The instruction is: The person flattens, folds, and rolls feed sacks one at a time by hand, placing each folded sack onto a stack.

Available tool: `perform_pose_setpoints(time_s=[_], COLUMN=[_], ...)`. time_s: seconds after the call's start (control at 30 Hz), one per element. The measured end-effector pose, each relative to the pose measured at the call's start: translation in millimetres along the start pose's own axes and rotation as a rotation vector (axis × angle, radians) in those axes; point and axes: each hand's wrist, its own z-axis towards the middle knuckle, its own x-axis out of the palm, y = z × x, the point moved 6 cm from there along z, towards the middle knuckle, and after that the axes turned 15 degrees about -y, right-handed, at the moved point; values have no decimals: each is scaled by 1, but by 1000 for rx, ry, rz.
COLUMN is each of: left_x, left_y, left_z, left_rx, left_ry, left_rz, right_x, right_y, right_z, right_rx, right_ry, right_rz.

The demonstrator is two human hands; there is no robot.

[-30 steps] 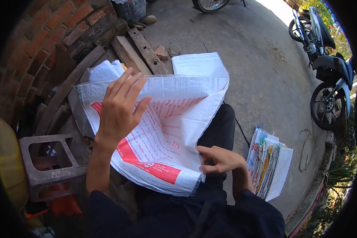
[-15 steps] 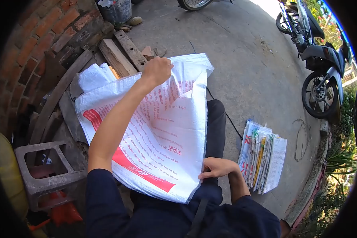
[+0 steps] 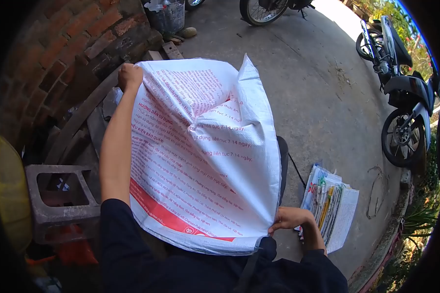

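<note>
A large white woven feed sack [image 3: 205, 156] with red printing spreads over my lap, creased near its upper middle. My left hand [image 3: 131, 77] is closed on the sack's far left corner, the arm stretched along its left edge. At the near right edge, my right hand [image 3: 289, 219] pinches the sack between thumb and fingers. The sack's far right corner sticks up in a point, with no hand on it. Most of my legs are hidden under the sack.
A bundle of folded sacks [image 3: 330, 205] stands on the concrete at right. Left are a grey plastic stool [image 3: 63, 215], a yellow object [image 3: 12, 188], wooden boards [image 3: 83, 115] and a brick wall [image 3: 68, 44]. A bucket [image 3: 167, 18] and motorbikes [image 3: 408, 102] stand farther off.
My left hand has moved left to the far left corner, and the sack is spread wider there. The right hand keeps its hold on the near right edge. The view has shifted slightly.
</note>
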Motion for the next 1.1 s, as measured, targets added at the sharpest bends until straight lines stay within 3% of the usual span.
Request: perform_pose_setpoints(time_s=[0.1,0.2,0.27,0.33,0.37,0.5,0.57,0.63,0.7,0.77,0.83,0.9,0.97,1.03,1.1], left_x=[3,17,35,74,71,70,89,90,79,56,35,20,2,-8,-21], left_y=[41,62,71,99,98,99,111,107,98,75,60,55,49,41,32], left_z=[13,-1,-15,-23,-28,-45,-45,-49,-53,-54,-52,-50,-46,-41,-37], left_rx=[-173,-187,-93,28,27,69,128,180,234,331,343,391,407,451,397], left_ry=[22,110,295,477,481,563,566,512,457,420,411,355,273,102,-9], left_rz=[5,75,201,290,291,274,218,105,-7,-79,-84,-121,-97,-190,-196], right_x=[-3,4,3,-6,-21,-133,-187,-230,-273,-273,-294,-314,-336,-338,-348], right_y=[-18,-35,-37,-46,-53,-18,-5,-7,-53,-57,-134,-142,-113,-57,-46], right_z=[-19,-26,-26,-33,-33,-38,-15,29,85,123,190,211,200,155,117], right_rx=[111,188,216,441,380,133,188,178,431,656,490,470,238,55,-172], right_ry=[57,70,79,199,177,-591,-994,-1248,-1486,-1356,-886,-949,-1187,-1343,-1539], right_rz=[104,277,203,-175,-217,137,252,255,-155,214,759,875,603,636,647])
